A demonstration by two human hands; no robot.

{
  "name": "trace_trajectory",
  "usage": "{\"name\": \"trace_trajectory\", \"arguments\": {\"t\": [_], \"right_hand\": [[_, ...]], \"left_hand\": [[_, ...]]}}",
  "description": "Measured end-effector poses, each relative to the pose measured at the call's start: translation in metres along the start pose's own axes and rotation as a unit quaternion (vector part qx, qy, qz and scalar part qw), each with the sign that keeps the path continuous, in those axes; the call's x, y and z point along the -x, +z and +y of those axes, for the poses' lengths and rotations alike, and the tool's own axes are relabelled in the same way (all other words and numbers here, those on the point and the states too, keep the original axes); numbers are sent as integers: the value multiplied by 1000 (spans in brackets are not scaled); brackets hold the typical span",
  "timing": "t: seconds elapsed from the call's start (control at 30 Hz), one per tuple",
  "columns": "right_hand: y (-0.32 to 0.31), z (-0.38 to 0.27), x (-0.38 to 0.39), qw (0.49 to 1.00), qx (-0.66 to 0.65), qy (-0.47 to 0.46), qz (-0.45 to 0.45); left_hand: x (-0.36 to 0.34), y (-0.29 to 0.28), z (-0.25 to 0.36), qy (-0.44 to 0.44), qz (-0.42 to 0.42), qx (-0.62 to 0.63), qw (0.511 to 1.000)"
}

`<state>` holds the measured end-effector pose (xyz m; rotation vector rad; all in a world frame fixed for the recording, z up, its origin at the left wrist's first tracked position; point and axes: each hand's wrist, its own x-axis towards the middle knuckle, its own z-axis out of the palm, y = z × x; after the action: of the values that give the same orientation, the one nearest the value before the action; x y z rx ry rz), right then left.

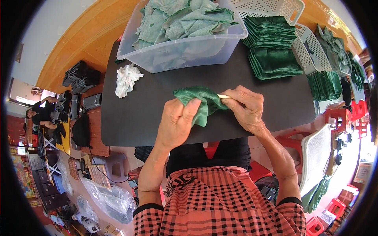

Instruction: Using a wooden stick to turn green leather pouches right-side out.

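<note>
Between my hands, above the near part of the dark table [157, 118], is a small piece of dark green velvety cloth [201, 101]. My left hand [176, 120] is closed on the cloth, thumb on top. In my right hand [246, 108], thumb and fingers pinch a thin pale wooden stick [224, 96]. The stick's far end goes in at the cloth's right edge and is hidden there. Beyond my hands stands a clear plastic bin [185, 53] heaped with paler green cloth pieces [185, 21].
Stacked green velvet pieces [273, 63] lie at the table's far right, beside white perforated baskets [311, 47]. Crumpled white tissue [128, 80] is left of the bin. A white mesh chair [317, 157] stands at right. Another person [43, 114] sits far left.
</note>
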<state>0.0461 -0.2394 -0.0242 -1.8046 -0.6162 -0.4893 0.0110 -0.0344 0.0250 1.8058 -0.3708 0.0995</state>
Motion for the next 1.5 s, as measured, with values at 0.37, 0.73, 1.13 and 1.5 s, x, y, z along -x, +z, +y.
{"name": "trace_trajectory", "arguments": {"t": [0.37,0.73,1.13,1.5], "right_hand": [[0,-2,-1,999,49,-17,-8],[-3,-2,0,1000,0,-22,-2],[-1,-2,0,998,14,-50,20],[-2,-1,-3,990,32,-128,51]], "left_hand": [[0,-7,-4,66,73,-16,995],[-1,-2,10,106,32,-132,985],[4,11,5,50,49,-60,996],[9,7,-9,116,57,-153,980]]}}
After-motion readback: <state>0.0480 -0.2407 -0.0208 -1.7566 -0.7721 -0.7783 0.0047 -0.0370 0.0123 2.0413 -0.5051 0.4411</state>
